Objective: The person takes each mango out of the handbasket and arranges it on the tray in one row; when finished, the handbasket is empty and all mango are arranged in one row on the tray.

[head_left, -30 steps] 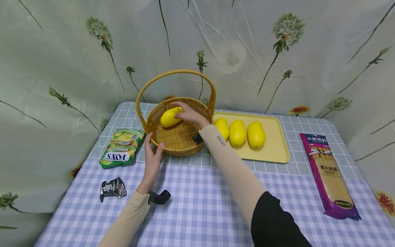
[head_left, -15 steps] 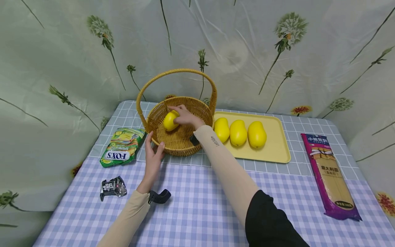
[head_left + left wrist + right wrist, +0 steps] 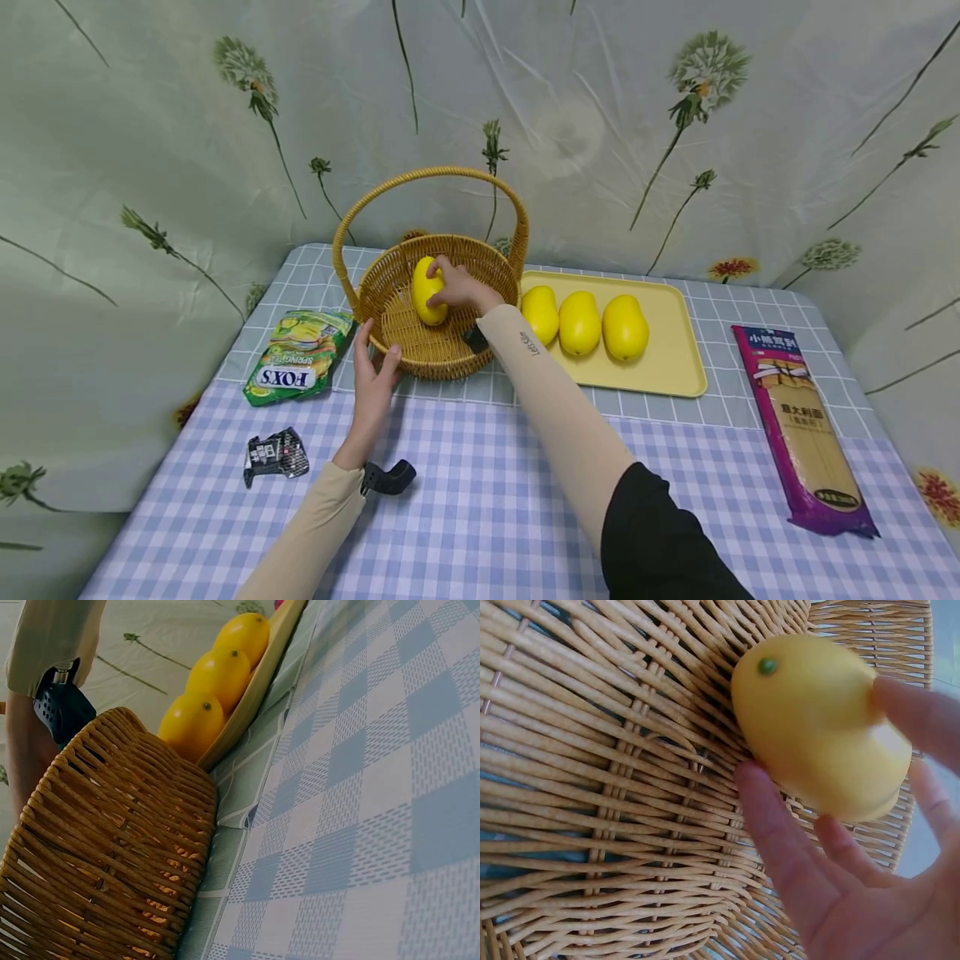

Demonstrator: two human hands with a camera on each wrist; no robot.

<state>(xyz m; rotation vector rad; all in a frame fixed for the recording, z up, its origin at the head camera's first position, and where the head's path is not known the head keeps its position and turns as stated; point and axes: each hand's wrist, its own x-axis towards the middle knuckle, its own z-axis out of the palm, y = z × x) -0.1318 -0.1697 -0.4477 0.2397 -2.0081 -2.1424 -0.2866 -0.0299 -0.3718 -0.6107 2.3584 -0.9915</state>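
A round-bottomed wicker basket (image 3: pixel 416 342) with a tall hoop handle stands at the back of the table. My left hand (image 3: pixel 371 392) rests against its front left side, thumb and fingers spread at the rim; the left wrist view shows the woven wall (image 3: pixel 112 847) but not the hand. Inside the basket, my right hand (image 3: pixel 459 287) holds a yellow mango (image 3: pixel 422 287), which stands lengthwise toward the back wall. In the right wrist view the mango (image 3: pixel 810 727) shows a green stem end, with the thumb on one side and fingers (image 3: pixel 780 840) along the other.
Three more mangoes (image 3: pixel 579 323) lie in a row on a yellow tray (image 3: pixel 671 350) right of the basket. A green FOX'S pouch (image 3: pixel 296 358) and a small black wrapper (image 3: pixel 276 456) lie at left. A purple noodle pack (image 3: pixel 806 429) lies at far right.
The right hand has turned the mango in the basket from lying sideways to pointing front to back, and shifted it slightly right. My left hand has stayed at the rim.
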